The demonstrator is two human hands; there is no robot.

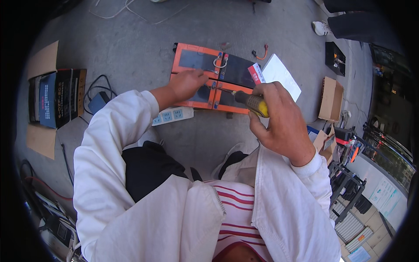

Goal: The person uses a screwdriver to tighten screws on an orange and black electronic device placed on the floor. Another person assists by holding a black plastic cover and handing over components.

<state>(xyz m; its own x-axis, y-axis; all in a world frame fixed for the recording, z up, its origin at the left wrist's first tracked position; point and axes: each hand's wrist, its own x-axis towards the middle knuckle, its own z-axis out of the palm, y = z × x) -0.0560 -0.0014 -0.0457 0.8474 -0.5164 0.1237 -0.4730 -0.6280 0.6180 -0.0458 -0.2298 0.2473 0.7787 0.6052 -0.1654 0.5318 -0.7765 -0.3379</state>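
Note:
Orange-and-black batteries (194,59) lie side by side in a block on the floor in front of me. My right hand (283,118) is closed round a screwdriver (252,103) with a yellow and dark handle. Its shaft points left, toward a terminal by the seam between the nearer batteries. My left hand (187,86) rests over the near left battery, its fingers bent together beside that terminal; whatever they pinch is hidden. A short pale cable (221,62) loops between terminals of the two far batteries.
A white power strip (174,115) lies under my left wrist. Right of the batteries are a white box (281,78) and a short red cable (262,53). An opened carton (70,98) stands far left, beside a blue adapter (99,102). Another person's shoe (321,28) shows top right.

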